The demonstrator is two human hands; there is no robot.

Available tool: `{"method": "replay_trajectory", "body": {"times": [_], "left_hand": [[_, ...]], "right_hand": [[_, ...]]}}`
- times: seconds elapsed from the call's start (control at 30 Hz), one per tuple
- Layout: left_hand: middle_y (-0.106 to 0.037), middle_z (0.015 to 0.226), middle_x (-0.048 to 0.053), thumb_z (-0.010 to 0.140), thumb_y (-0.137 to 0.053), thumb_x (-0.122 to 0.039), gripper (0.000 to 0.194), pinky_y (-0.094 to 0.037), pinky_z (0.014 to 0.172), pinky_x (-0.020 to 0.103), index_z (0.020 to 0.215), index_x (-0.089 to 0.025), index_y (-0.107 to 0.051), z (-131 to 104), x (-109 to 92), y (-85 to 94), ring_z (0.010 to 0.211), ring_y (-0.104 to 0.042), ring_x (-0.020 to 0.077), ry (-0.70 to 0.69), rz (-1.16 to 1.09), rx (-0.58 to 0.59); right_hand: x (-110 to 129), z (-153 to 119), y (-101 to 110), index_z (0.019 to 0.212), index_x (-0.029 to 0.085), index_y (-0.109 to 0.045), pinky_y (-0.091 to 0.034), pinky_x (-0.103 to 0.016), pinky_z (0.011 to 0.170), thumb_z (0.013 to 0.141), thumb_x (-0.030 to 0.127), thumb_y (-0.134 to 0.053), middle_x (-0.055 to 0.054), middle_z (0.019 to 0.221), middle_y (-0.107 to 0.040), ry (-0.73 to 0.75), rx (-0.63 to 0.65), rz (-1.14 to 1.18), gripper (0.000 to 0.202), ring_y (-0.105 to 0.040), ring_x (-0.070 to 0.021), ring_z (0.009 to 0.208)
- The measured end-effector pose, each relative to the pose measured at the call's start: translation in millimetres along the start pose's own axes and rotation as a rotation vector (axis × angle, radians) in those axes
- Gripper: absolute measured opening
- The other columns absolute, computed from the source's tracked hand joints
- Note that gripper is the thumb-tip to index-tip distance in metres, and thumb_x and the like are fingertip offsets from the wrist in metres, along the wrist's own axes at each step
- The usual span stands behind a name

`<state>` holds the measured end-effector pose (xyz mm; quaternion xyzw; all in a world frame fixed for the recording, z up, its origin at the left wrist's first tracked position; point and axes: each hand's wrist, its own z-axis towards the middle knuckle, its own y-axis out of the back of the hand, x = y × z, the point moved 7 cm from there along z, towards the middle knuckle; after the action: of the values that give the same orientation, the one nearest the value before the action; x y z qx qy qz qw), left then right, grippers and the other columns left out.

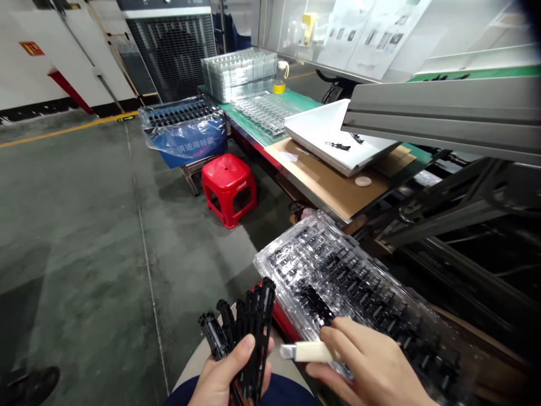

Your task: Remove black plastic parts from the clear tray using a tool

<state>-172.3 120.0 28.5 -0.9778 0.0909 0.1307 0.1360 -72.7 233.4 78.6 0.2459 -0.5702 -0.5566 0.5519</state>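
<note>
In front of my lap, my left hand (232, 369) is closed round a fanned bundle of several long black plastic parts (251, 321). Their ends point up and away from me. To its right, my right hand (367, 361) grips a cream-coloured tool with a grey metal tip, which looks like a utility knife (313, 352). The tip points left, toward the bundle. Beneath and beyond the right hand lies a clear plastic tray (287, 242) with rows of black parts in its slots. One dark part (315, 303) lies in it close to my right fingertips.
A red stool (228, 175) stands ahead, beside a blue crate (190, 144) of black parts wrapped in plastic. A workbench to the right bears a white tray (316, 127), clear trays (240, 70) and a bottle (279, 79). A metal beam (443, 115) juts in from the right.
</note>
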Motion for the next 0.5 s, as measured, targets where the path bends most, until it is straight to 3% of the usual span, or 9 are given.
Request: {"method": "replay_trajectory", "body": {"times": [0.13, 0.27, 0.4, 0.5], "left_hand": [[-0.063, 0.057, 0.012, 0.063, -0.055, -0.004, 0.007, -0.049, 0.047, 0.02, 0.067, 0.0, -0.058, 1, 4, 0.9, 0.049, -0.058, 0.0141, 0.056, -0.01, -0.043], [-0.06, 0.048, 0.009, 0.067, -0.05, -0.005, 0.01, -0.048, 0.051, 0.019, 0.061, -0.001, -0.057, 8, 6, 5.1, 0.049, -0.057, 0.0129, -0.01, 0.008, -0.053], [-0.052, 0.035, 0.003, 0.064, -0.054, -0.005, 0.008, -0.041, 0.037, 0.018, 0.056, -0.006, -0.055, 22, 8, 13.7, 0.039, -0.052, 0.0128, -0.088, 0.047, -0.036], [-0.055, 0.04, 0.002, 0.061, -0.056, -0.004, 0.005, -0.039, 0.032, 0.018, 0.058, -0.007, -0.055, 29, 8, 15.7, 0.034, -0.049, 0.0117, -0.092, 0.01, -0.016]], "right_hand": [[1, 5, -17, 0.062, 0.017, -0.043, -0.03, -0.019, 0.04, 0.073, 0.018, -0.042, 0.002, 0.051, -0.045, -0.183, 0.018, 0.38, 0.011, -0.04, -0.0077, 0.043], [19, 21, -28, 0.078, 0.016, -0.052, -0.039, -0.019, 0.051, 0.07, 0.017, -0.047, -0.003, 0.069, -0.049, -0.248, -0.038, 0.67, 0.01, -0.049, -0.0103, 0.06], [28, 29, -38, 0.081, 0.013, -0.056, -0.041, -0.021, 0.05, 0.071, 0.017, -0.044, -0.007, 0.073, -0.048, -0.233, -0.114, 0.617, 0.016, -0.05, -0.0121, 0.06], [35, 26, -41, 0.079, 0.012, -0.055, -0.039, -0.023, 0.047, 0.071, 0.012, -0.041, -0.008, 0.069, -0.049, -0.133, -0.207, 0.458, 0.016, -0.048, -0.0131, 0.057]]}}
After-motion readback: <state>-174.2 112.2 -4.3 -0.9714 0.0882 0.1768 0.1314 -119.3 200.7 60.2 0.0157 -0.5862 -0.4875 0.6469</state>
